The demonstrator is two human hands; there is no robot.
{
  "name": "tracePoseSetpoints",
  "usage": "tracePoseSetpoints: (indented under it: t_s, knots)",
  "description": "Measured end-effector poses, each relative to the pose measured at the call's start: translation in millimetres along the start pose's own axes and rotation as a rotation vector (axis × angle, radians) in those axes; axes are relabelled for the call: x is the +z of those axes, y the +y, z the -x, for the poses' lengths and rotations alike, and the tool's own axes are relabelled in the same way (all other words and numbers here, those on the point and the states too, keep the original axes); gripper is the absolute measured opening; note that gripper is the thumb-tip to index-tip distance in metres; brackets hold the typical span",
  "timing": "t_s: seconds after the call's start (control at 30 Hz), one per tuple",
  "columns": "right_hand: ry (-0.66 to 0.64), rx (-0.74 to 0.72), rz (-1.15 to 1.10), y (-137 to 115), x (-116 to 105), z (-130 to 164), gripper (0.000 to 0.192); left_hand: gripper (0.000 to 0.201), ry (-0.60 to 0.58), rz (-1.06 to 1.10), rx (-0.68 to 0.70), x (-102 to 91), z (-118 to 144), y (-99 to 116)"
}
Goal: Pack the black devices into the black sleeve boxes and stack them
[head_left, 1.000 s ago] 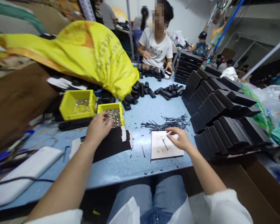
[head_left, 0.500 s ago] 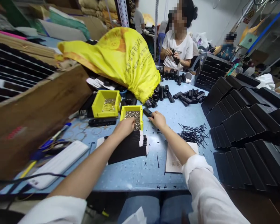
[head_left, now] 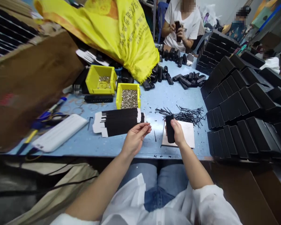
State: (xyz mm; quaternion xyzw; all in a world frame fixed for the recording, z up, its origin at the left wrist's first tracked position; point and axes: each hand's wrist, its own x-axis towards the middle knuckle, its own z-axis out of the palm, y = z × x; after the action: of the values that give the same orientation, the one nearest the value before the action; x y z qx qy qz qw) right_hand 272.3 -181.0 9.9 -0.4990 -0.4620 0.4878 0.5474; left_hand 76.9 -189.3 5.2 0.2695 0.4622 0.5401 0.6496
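Note:
My right hand [head_left: 178, 129] is closed around a black oblong plastic piece [head_left: 170, 129], held upright over a white pad [head_left: 188, 137]. My left hand [head_left: 137, 137] hovers at the table's near side with thumb and fingertips pinched together; whatever they hold is too small to name. Just behind it lies a fanned stack of flat black cartons [head_left: 119, 122] with white flaps. Beyond the stack, a yellow bin [head_left: 118, 101] is filled with small shiny metal parts [head_left: 130, 99]. Thin black stick-like pieces [head_left: 189, 115] lie in a loose heap behind the pad.
Another yellow bin [head_left: 90, 86] stands back left, beside a big yellow sack [head_left: 133, 40]. Black boxes [head_left: 245, 106] are piled along the right. More black plastic pieces [head_left: 189, 79] lie farther back. A white power strip [head_left: 61, 132] is at left; a co-worker [head_left: 181, 25] sits opposite.
My left hand has come out of the bin of metal parts toward me, its fingertips pinched. My right hand has brought the black piece from beside the bin to above the white pad.

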Motion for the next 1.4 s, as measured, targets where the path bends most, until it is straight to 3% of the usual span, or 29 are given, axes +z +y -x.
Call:
tracePoseSetpoints:
  t_s: [0.1, 0.2, 0.33, 0.53, 0.73, 1.1, 1.27, 1.4]
  knots:
    - [0.1, -0.05, -0.348, -33, 1, 26, 0.029, 0.029, -0.004, -0.034, 0.028, 20.6, 15, -14]
    - [0.176, -0.202, -0.543, -59, 12, 29, 0.026, 0.026, -0.028, -0.173, 0.101, 38.6, 29, -11]
    - [0.3, -0.219, -0.705, -67, 25, 27, 0.019, 0.026, -0.078, -0.233, 0.189, 48.7, 42, -8]
    - [0.393, -0.105, -0.628, -56, 27, 31, 0.024, 0.028, -0.102, -0.219, 0.243, 49.8, 47, -22]
    - [0.475, -0.142, -0.576, -56, 15, 34, 0.025, 0.032, -0.102, -0.27, 0.251, 56.7, 52, -20]
    - [0.463, -0.077, -0.632, -49, 11, 32, 0.025, 0.036, -0.18, -0.268, 0.199, 57.7, 48, -22]
    - [0.487, -0.018, -0.618, -42, 11, 34, 0.027, 0.035, -0.17, -0.335, 0.253, 57.6, 47, -23]
    - [0.563, -0.083, -0.604, -42, 7, 34, 0.027, 0.033, -0.177, -0.348, 0.281, 60.6, 47, -24]
